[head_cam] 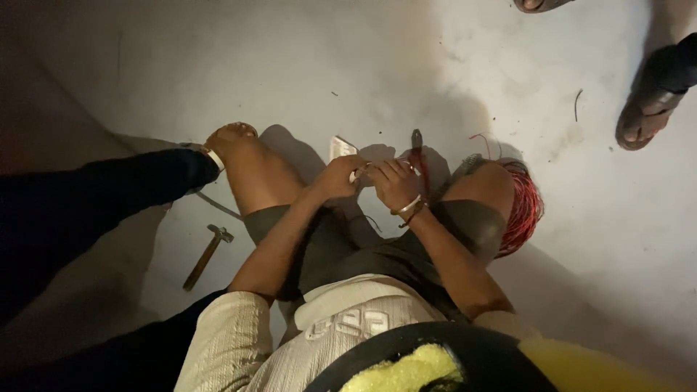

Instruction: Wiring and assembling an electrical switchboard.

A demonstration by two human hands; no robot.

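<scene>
Sitting on the floor point(363, 65), the person brings both hands together between the knees: left hand point(340, 178) closed on a white switch plate point(341, 148), right hand point(396, 181) clenched just beside it. Red wire coil point(524, 210) lies right; hammer point(207, 255) left.

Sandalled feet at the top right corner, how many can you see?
2. One sandalled foot stands at the right edge; another just pokes in at the top edge, mostly cropped. More may be out of view.
</scene>
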